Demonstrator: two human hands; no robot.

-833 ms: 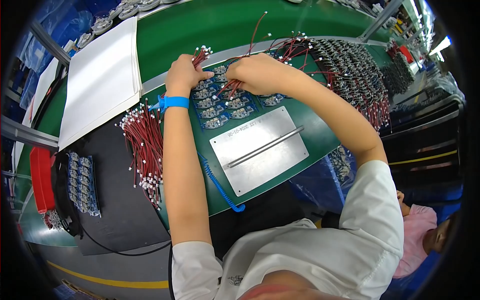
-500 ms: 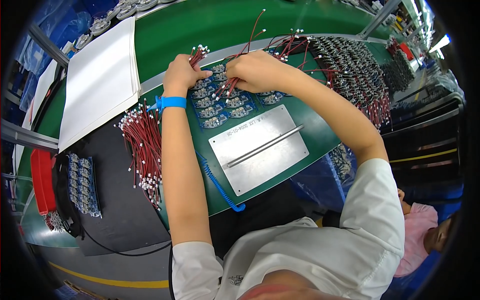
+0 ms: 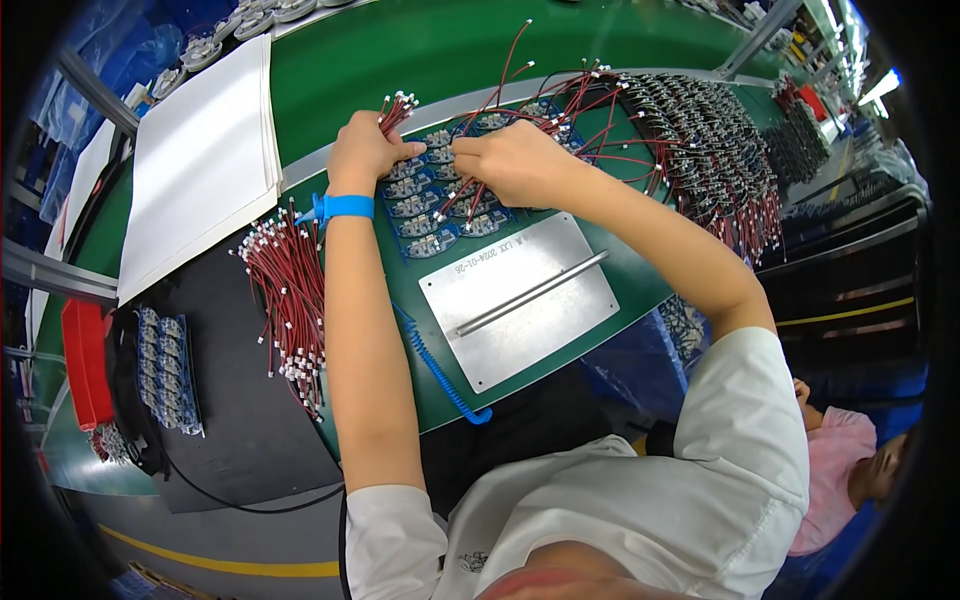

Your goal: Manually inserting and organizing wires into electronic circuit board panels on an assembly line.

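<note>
My left hand (image 3: 366,150) is closed around a bundle of dark red wires with white connectors (image 3: 398,108), its thumb reaching to the edge of the blue circuit boards (image 3: 428,218). Those boards lie in joined rows on the green table. Over their middle, my right hand (image 3: 522,165) has its fingers pinched together on several red wires (image 3: 455,193), whose white-tipped ends hang below the fingers. The fingertips hide the exact grip and part of the boards. A blue wrist strap (image 3: 347,206) circles my left wrist, and a coiled blue cord (image 3: 437,366) runs beside that forearm.
A metal plate with a rod handle (image 3: 522,302) lies nearer me. Left are loose red wires (image 3: 285,300), more circuit boards (image 3: 168,370) and white sheets (image 3: 200,165). A dense pile of wired boards (image 3: 715,150) is at right; a person in pink (image 3: 838,465) sits beyond.
My right hand has shifted a little to the right and toward me, uncovering more of the boards behind it. The left hand stays in place with its wire bundle.
</note>
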